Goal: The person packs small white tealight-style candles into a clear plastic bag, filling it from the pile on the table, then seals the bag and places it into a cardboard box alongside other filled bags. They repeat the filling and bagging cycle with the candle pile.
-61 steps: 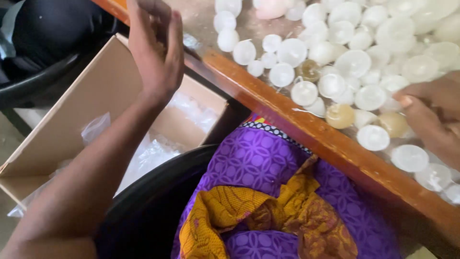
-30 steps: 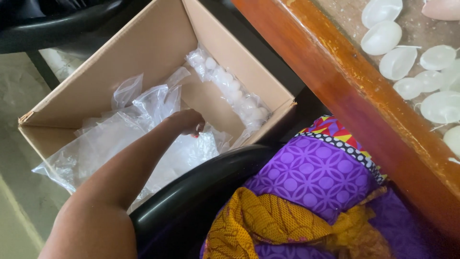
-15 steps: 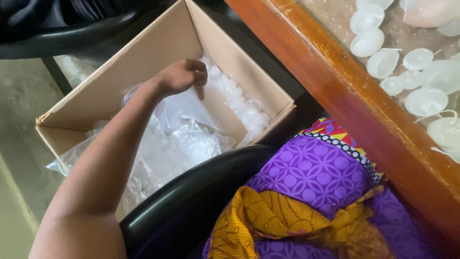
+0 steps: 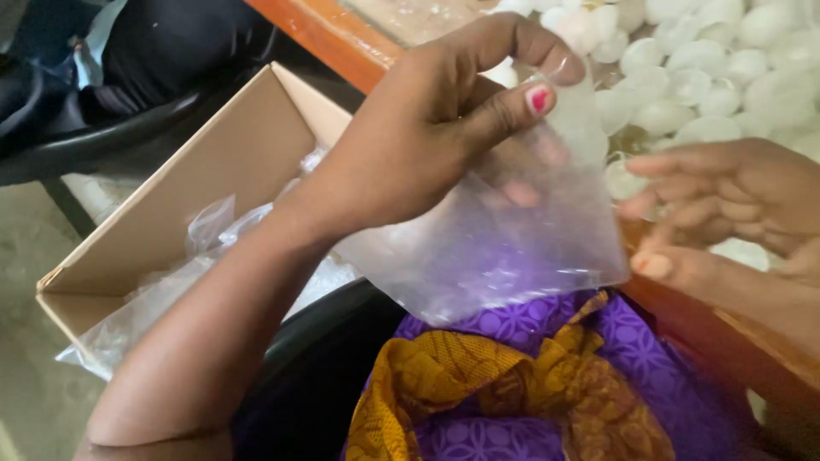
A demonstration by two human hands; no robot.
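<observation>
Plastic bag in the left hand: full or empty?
Empty. The clear plastic bag hangs flat from the left hand, and the purple cloth shows straight through it, nothing inside.

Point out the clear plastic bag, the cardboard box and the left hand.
clear plastic bag (image 4: 504, 256): head view, on the middle of its see-through sheet.
cardboard box (image 4: 213, 171): head view, on the bare inner wall.
left hand (image 4: 418, 137): head view, on the back of the hand pinching the bag's top edge.

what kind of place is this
Probably a small packing workspace, perhaps home-based: a wooden table covered in small white caps, a cardboard box of clear plastic bags on the floor, and the left hand holding a clear bag.
</observation>
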